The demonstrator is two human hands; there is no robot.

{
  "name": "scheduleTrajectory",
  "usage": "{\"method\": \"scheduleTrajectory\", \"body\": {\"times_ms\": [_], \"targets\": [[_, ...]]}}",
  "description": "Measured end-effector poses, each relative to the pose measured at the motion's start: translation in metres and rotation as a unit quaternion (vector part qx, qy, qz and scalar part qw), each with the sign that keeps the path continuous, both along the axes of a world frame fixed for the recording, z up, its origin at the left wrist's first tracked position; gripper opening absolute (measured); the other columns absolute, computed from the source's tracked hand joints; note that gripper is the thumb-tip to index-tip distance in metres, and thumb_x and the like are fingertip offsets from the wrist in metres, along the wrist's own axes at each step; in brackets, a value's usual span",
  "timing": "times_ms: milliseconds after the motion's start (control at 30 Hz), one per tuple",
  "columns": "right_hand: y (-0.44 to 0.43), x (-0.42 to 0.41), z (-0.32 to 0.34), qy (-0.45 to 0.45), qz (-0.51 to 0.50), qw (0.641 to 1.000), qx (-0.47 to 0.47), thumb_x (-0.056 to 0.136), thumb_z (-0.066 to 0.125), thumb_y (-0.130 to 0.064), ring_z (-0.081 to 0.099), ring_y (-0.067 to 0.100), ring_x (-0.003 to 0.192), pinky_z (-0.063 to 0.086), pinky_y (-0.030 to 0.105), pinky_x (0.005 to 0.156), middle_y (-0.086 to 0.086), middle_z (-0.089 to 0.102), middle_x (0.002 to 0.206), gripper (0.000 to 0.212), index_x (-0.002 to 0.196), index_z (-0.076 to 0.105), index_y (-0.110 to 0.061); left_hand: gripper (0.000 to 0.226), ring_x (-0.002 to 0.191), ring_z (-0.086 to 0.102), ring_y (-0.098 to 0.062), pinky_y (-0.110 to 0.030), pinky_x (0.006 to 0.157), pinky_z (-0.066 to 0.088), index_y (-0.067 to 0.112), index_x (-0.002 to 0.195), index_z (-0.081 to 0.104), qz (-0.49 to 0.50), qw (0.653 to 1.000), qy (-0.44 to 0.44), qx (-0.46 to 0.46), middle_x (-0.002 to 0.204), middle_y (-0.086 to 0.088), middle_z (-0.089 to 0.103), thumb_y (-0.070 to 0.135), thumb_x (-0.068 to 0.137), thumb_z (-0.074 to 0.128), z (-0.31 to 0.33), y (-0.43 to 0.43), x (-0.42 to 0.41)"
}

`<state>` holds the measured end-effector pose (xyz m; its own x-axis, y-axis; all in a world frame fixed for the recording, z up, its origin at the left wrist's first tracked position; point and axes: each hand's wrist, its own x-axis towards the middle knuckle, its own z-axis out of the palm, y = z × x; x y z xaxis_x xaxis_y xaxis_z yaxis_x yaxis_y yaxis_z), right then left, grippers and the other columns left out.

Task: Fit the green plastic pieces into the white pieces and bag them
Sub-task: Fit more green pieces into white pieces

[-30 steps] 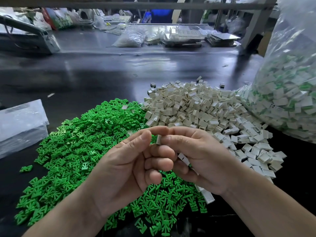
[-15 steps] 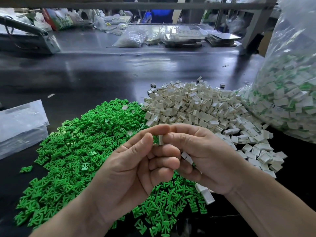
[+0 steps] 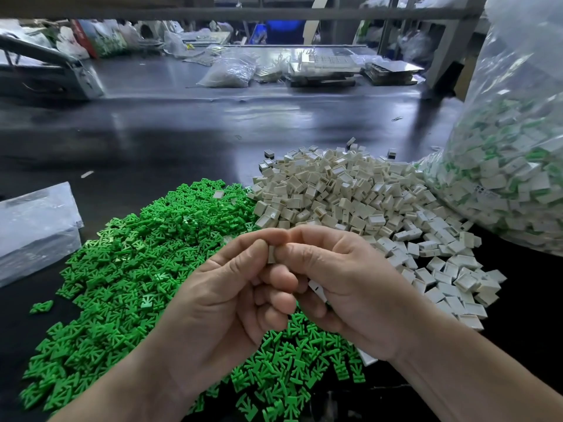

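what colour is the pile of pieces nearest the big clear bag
Off-white, slightly cream. The pile shows best in the head view.

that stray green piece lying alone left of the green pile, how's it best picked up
Pinch the stray green piece across its two side edges, coming straight down from above. It lies flat on the dark table, apart from the green pile, so fingertips have bare table on either side. The left hand looks nearer, once it frees the white piece it pinches.
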<state>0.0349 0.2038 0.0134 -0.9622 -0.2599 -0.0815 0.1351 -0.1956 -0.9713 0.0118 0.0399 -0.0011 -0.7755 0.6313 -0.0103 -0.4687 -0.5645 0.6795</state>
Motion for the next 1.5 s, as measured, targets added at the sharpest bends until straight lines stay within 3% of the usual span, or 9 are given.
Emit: {"method": "scheduleTrajectory", "body": {"times_ms": [267,467,733,833,1067,1167,1267,1367,1500], "targets": [[0.001,-0.001,-0.001,-0.027,0.025,0.999,-0.024,0.084,0.065,-0.032,0.041,0.009,0.042,0.026,0.016,0.037,-0.002,0.052,0.062,0.036,0.102,0.062,-0.001,0.029,0.056,0.07,-0.018,-0.024,0.045,0.056,0.013,0.103,0.074,-0.024,1.0,0.019,0.004,0.072,-0.013,0.072,0.022,0.076,0.082,-0.001,-0.003,-0.002],[-0.001,0.0,0.0,0.001,0.024,1.0,-0.019,0.085,0.064,-0.03,0.041,0.009,0.042,0.027,0.017,0.035,0.0,0.053,0.064,0.013,0.09,0.07,-0.02,0.024,0.051,0.068,-0.016,-0.022,0.043,0.054,0.014,0.098,0.074,0.002,0.998,0.055,-0.013,0.066,-0.011,0.07,0.022,0.077,0.081,-0.002,-0.002,-0.002],[-0.004,0.001,0.001,0.006,0.019,1.0,-0.022,0.086,0.065,-0.033,0.041,0.019,0.05,0.026,0.018,0.036,0.004,0.053,0.066,0.011,0.086,0.068,-0.022,0.026,0.047,0.066,-0.016,-0.023,0.041,0.053,0.014,0.099,0.074,0.026,0.998,0.061,-0.017,0.063,-0.01,0.068,0.024,0.076,0.08,0.0,0.0,0.002],[-0.005,0.0,0.002,-0.002,0.02,0.999,-0.032,0.087,0.064,-0.035,0.042,0.013,0.046,0.026,0.017,0.036,-0.002,0.057,0.061,0.012,0.081,0.067,-0.025,0.024,0.051,0.067,-0.017,-0.024,0.044,0.054,0.013,0.103,0.072,0.024,0.997,0.067,-0.018,0.066,-0.011,0.069,0.024,0.081,0.073,0.001,0.001,0.0],[-0.003,-0.003,-0.004,-0.031,-0.05,0.998,-0.036,0.093,0.065,-0.022,0.04,0.011,0.043,0.027,0.016,0.036,0.002,0.052,0.064,0.02,0.073,0.063,-0.02,0.021,0.049,0.063,-0.026,-0.029,0.042,0.05,0.013,0.102,0.069,0.133,0.969,0.122,-0.167,0.067,-0.018,0.065,0.017,0.087,0.056,-0.003,-0.001,-0.008],[0.001,-0.005,-0.001,-0.04,-0.038,0.995,-0.079,0.081,0.066,-0.022,0.04,0.01,0.04,0.026,0.014,0.036,0.003,0.052,0.065,0.013,0.068,0.064,-0.022,0.016,0.059,0.067,-0.025,-0.029,0.048,0.053,0.022,0.102,0.068,0.219,0.902,0.216,-0.301,0.075,-0.012,0.071,0.015,0.093,0.056,-0.005,-0.01,-0.012],[0.005,-0.006,0.0,-0.05,0.001,0.991,-0.127,0.075,0.066,-0.022,0.044,0.009,0.041,0.029,0.014,0.035,0.003,0.058,0.07,0.006,0.069,0.065,-0.023,0.018,0.075,0.068,-0.007,-0.021,0.064,0.055,0.033,0.105,0.064,0.283,0.738,0.365,-0.491,0.086,0.01,0.072,0.02,0.095,0.06,-0.012,-0.015,-0.015],[0.009,-0.007,-0.001,-0.049,0.028,0.978,-0.2,0.074,0.065,-0.018,0.048,0.008,0.04,0.033,0.014,0.032,0.008,0.063,0.076,0.008,0.081,0.06,-0.017,0.025,0.087,0.058,0.001,-0.012,0.069,0.044,0.034,0.115,0.062,0.281,0.593,0.481,-0.581,0.099,0.02,0.059,0.031,0.09,0.063,-0.015,-0.013,-0.016],[0.015,-0.012,0.001,-0.055,0.058,0.949,-0.304,0.083,0.056,-0.016,0.052,0.007,0.042,0.038,0.016,0.03,0.009,0.061,0.082,0.012,0.095,0.055,-0.012,0.043,0.101,0.053,-0.013,-0.029,0.084,0.044,0.024,0.122,0.064,0.195,0.491,0.562,-0.636,0.113,0.005,0.058,0.047,0.088,0.056,-0.018,-0.007,-0.017]]}}
